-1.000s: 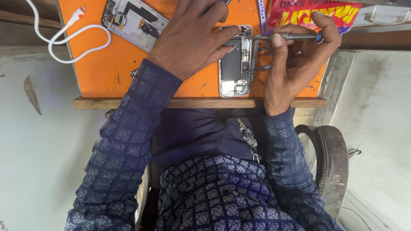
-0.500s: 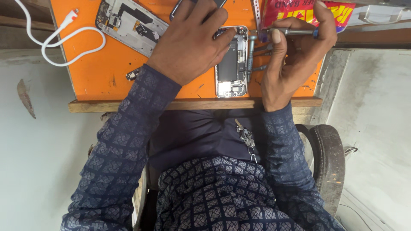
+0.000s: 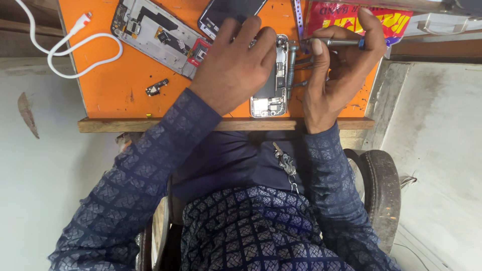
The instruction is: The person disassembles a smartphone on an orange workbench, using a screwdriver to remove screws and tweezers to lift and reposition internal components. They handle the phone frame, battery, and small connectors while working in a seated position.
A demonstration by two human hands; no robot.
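Opened phone at the desk's near edge, pinned flat under left hand. Right hand, grip closed on a thin screwdriver, tip at the phone's side. Further left: bare phone frame, white cable.

1. Left hand lies flat on the opened phone on the orange mat.
2. Right hand pinches a screwdriver, tip at the phone's edge.
3. A second opened phone lies beside a white cable.
4. A small loose part lies near the left sleeve.
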